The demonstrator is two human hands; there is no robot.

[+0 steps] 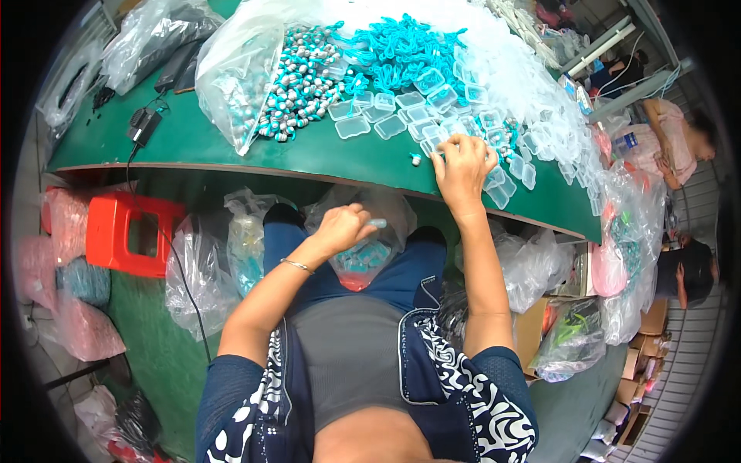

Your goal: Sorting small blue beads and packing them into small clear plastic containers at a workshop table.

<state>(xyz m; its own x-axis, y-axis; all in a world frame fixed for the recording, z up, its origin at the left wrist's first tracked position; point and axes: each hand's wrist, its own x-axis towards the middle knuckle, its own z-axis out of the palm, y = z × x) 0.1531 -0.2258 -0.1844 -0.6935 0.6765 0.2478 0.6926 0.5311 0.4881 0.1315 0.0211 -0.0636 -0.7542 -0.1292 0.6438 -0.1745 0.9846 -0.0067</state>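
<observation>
Over my lap, my left hand is closed on a small clear plastic box with something pale teal in it. Below it, a clear plastic bag holding teal-filled boxes rests between my thighs. My right hand is at the table's front edge, its curved fingers apart and touching loose clear boxes. Whether its fingertips grip one is hard to see. Beside its thumb lies a single teal-and-white bead-like piece. Behind are bundles of teal cord and a heap of teal-and-grey small pieces.
The green table curves across in front of me, with a large heap of clear boxes at right. A black device trails a cable down. A red stool and stuffed bags stand below. Another person sits at far right.
</observation>
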